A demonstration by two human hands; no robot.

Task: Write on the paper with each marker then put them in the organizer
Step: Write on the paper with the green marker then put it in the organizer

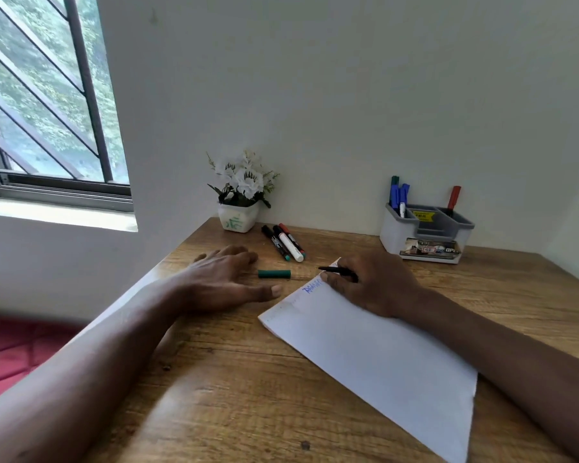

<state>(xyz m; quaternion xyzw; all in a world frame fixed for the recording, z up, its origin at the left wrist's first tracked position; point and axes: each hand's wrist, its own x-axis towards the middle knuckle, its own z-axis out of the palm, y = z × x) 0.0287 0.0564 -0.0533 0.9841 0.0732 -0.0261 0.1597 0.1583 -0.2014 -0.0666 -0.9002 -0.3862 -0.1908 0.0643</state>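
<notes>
Left hand (pixel 226 279) lies flat, fingers spread, beside the cap (pixel 274 274); right hand (pixel 373 284) grips a marker (pixel 337 271) over the paper (pixel 375 362).

Right hand (pixel 371 285) hid most of the marker (pixel 335 270) and part of the blue writing (pixel 311 289), which was too blurred to read. Paper (pixel 365 345) near corner cut off at bottom edge. Organizer (pixel 391 235) sticker (pixel 423 215) text was illegible.

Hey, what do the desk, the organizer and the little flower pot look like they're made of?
The desk looks like wood or wood-print laminate, matte: brown grain lines and dark knots show. The organizer seems moulded plastic, a white shell with a grey tray, smooth and evenly coloured. The flower pot is white with a slight sheen, ceramic or plastic; the view cannot settle which.
</notes>
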